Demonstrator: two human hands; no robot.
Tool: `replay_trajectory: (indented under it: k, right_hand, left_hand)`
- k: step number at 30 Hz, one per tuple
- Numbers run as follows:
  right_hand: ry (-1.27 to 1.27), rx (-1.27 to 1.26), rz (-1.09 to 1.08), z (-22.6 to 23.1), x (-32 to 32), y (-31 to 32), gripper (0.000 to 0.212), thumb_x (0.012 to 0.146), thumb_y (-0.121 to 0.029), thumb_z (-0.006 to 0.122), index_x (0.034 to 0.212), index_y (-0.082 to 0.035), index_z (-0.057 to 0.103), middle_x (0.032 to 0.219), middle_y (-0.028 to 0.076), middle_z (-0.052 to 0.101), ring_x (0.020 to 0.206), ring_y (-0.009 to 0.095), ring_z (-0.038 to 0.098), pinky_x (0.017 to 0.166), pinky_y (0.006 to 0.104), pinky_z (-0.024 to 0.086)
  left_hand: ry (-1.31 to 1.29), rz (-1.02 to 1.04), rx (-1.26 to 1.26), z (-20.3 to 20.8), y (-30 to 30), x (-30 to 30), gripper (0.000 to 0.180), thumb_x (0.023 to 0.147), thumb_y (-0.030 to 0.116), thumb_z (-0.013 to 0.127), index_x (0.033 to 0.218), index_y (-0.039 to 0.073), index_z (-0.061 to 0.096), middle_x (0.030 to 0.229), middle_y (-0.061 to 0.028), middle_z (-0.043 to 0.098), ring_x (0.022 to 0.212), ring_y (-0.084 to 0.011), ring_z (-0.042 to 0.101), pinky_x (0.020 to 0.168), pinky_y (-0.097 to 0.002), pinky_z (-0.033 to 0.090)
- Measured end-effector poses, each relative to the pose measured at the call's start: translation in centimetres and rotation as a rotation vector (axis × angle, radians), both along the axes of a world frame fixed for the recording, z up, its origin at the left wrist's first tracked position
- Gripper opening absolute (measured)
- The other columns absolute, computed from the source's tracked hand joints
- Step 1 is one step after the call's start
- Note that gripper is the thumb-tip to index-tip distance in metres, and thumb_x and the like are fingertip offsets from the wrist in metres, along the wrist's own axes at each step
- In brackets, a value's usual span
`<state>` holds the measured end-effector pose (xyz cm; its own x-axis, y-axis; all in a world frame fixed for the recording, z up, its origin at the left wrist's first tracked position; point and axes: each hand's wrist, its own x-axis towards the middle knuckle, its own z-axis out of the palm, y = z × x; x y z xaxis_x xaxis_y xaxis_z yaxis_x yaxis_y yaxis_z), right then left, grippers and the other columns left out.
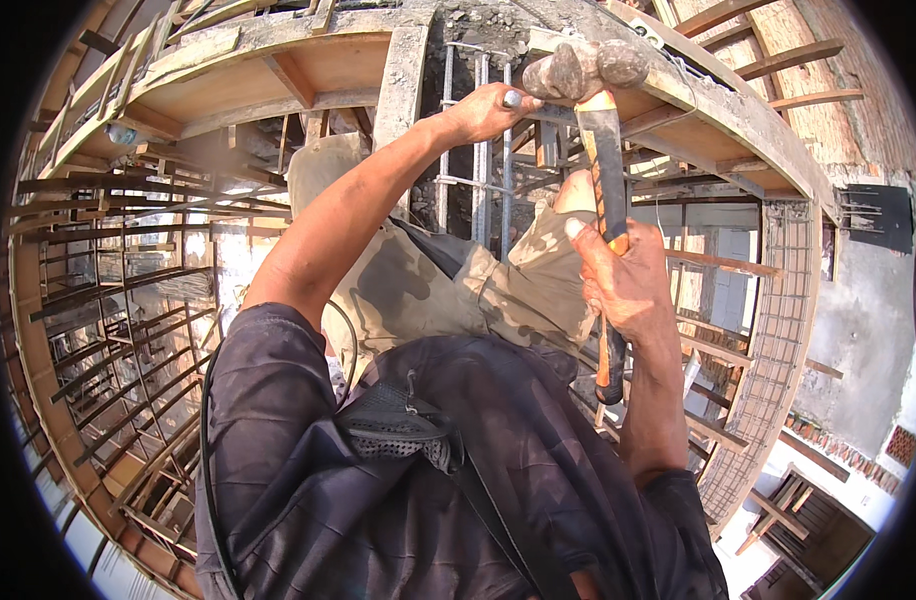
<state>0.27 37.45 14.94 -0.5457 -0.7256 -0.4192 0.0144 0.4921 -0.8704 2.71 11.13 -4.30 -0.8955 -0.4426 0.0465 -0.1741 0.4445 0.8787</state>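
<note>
My right hand (623, 272) is wrapped round the black and orange handle of a hammer (603, 165). The hammer stands head up, its heavy, grey-crusted metal head at the top of the handle. To its left, my left hand (490, 112) reaches forward over the formwork with its fingers drawn together. Whatever those fingers hold, if anything, is too small or hidden to make out. Steel reinforcing bars (480, 200) run below my left hand, between a grey timber board (402, 85) and my knee.
I sit astride the frame in khaki trousers (398, 290). Plywood formwork (328, 72) curves away to the left, and another formwork panel (693, 130) lies at the right. Wooden props (128, 320) and open drops show below. A rebar cage (778, 290) lies in a trough at right.
</note>
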Motion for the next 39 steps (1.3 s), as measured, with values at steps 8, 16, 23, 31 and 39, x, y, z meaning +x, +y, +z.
replay_trajectory:
  k: [8,16,23,31,39]
  right_hand:
    - [0.231,-0.854,-0.138,6.7,-1.8,-4.9,0.027,0.098,-0.013,0.059,0.072,-0.005,0.054,0.054,-0.003,0.041,0.043,0.004,0.033,0.041,0.0223,0.029]
    - [-0.076,0.096,0.026,-5.2,-1.5,-0.8,0.024,0.092,-0.014,0.065,0.072,-0.006,0.054,0.052,-0.001,0.045,0.039,0.009,0.045,0.036,0.0274,0.036]
    - [0.376,-0.481,-0.162,10.4,0.1,-3.4,0.028,0.098,-0.018,0.059,0.073,-0.009,0.049,0.052,-0.006,0.036,0.041,0.002,0.031,0.038,0.0196,0.026]
    - [0.253,0.079,0.139,-7.6,-4.1,-2.2,0.017,0.091,-0.01,0.063,0.078,-0.004,0.054,0.058,-0.002,0.048,0.045,0.008,0.045,0.04,0.0312,0.037]
    - [0.134,-0.125,0.099,4.1,-1.0,-2.0,0.018,0.091,-0.013,0.067,0.079,-0.003,0.059,0.061,-0.003,0.05,0.046,0.005,0.042,0.042,0.0238,0.032]
  left_hand:
    - [-0.075,0.043,-0.002,2.3,-1.1,0.4,0.069,0.099,0.062,0.044,0.108,-0.003,0.067,0.085,-0.018,0.065,0.084,-0.0247,0.06,0.083,-0.0416,0.049]
    - [-0.064,-0.047,-0.024,0.8,-0.5,1.5,0.048,0.097,0.042,0.049,0.108,-0.001,0.066,0.094,-0.026,0.068,0.09,-0.0375,0.065,0.085,-0.0436,0.05]
    - [-0.11,0.006,0.016,1.0,-0.7,0.3,0.066,0.1,0.057,0.046,0.095,-0.005,0.066,0.079,-0.0169,0.064,0.078,-0.0231,0.057,0.079,-0.0424,0.048]
    - [-0.063,-0.009,0.022,0.2,-1.4,-0.6,0.056,0.101,0.051,0.046,0.108,-0.001,0.067,0.094,-0.0175,0.068,0.086,-0.0241,0.059,0.085,-0.0399,0.048]
    - [-0.063,0.11,0.04,0.2,-1.8,1.6,0.057,0.101,0.051,0.046,0.108,-0.001,0.067,0.08,-0.0124,0.062,0.078,-0.0205,0.056,0.077,-0.0389,0.048]
